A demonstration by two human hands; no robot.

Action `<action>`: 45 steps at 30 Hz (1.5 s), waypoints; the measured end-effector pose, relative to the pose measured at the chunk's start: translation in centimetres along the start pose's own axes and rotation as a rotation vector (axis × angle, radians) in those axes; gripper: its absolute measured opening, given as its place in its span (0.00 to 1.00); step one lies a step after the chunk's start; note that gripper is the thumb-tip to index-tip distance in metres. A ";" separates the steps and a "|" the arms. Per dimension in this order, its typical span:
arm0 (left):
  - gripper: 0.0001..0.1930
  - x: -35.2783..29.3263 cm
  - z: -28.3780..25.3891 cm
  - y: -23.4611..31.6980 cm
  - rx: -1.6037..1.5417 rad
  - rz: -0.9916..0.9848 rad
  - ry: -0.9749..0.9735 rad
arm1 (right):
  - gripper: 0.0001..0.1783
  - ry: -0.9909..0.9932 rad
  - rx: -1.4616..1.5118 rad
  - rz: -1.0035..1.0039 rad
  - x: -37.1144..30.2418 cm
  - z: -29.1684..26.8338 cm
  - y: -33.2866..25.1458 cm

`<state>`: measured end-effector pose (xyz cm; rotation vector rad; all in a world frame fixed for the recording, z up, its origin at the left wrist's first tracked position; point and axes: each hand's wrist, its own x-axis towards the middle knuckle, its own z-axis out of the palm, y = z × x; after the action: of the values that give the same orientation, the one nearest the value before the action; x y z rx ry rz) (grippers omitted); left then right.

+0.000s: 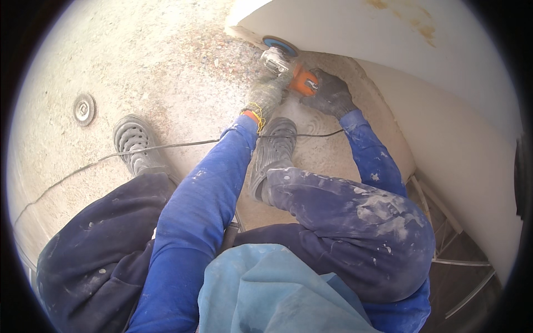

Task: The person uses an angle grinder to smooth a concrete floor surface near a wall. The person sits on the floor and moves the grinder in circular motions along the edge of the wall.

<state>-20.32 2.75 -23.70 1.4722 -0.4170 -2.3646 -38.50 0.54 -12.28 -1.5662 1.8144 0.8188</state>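
An orange and grey angle grinder [302,79] is held between my two gloved hands, its blue-faced disc [280,45] up against the lower edge of a large white curved piece [355,28]. My left hand [265,95], in a dusty pale glove, is closed at the tool's head end. Around the orange rear body my right hand [328,95] is wrapped, in a dark grey glove. Both hands' fingertips are partly hidden by the gloves and the tool.
A loose round disc [84,110] lies on the dusty, speckled floor [183,55] at the left. A thin dark cable [189,144] crosses the floor over my clogs. At the lower right, a metal frame [461,262] stands beneath the white piece.
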 end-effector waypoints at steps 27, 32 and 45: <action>0.25 -0.9 -1.5 1.4 -0.131 0.071 0.030 | 0.45 0.028 -0.019 -0.025 0.6 -1.5 -2.2; 0.25 -1.4 -1.4 1.8 -0.175 0.078 0.035 | 0.57 -0.101 -0.070 0.025 0.8 -2.4 -2.8; 0.22 -2.8 0.6 2.2 0.042 0.015 0.060 | 0.45 -0.041 0.024 0.031 -1.1 -0.9 -0.2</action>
<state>-19.46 1.98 -20.30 1.5493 -0.4627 -2.3070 -38.22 0.52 -10.83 -1.4990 1.8174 0.8344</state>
